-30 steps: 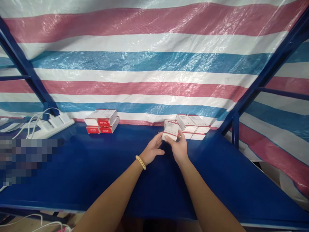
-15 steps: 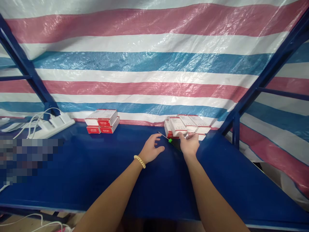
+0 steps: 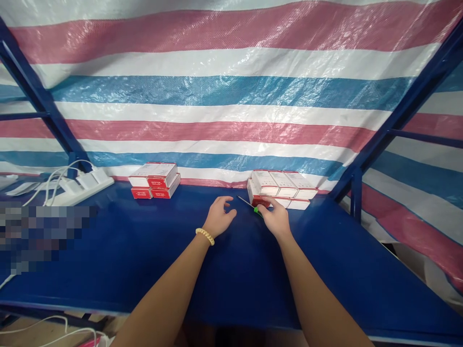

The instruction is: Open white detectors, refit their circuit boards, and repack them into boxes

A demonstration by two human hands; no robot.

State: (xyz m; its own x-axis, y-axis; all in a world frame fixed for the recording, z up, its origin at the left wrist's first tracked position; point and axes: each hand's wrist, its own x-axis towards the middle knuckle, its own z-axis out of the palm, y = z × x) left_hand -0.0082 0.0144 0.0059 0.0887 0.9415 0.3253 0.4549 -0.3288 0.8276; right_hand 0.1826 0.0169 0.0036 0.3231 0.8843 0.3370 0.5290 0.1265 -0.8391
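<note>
Two bare hands above a blue table [image 3: 235, 274], set apart from each other. The left hand [image 3: 218, 215], with a pale yellow beaded bracelet [image 3: 205, 236] at its wrist, is empty, its fingers curved and the thumb held away from them. The right hand [image 3: 276, 217] lies over the handle end of a screwdriver [image 3: 256, 209]; thumb and fingers are at its green part, though whether they are closed on it cannot be told. The thin shaft extends from the right hand toward the left, its tip just short of the left fingertips. Directly beyond the right hand stands a stack of boxes [image 3: 284, 182] in two layers: three white box ends above; below, a red end nearest the fingers and two white ends farther right. Beyond the left hand and to its left, well apart from it, stands a second stack [image 3: 159, 176], its four ends red but for the white upper left one. Farther left of that hand lies a white power strip [image 3: 81, 191] with plugs and cables; behind everything hangs a striped sheet [image 3: 231, 91]
</note>
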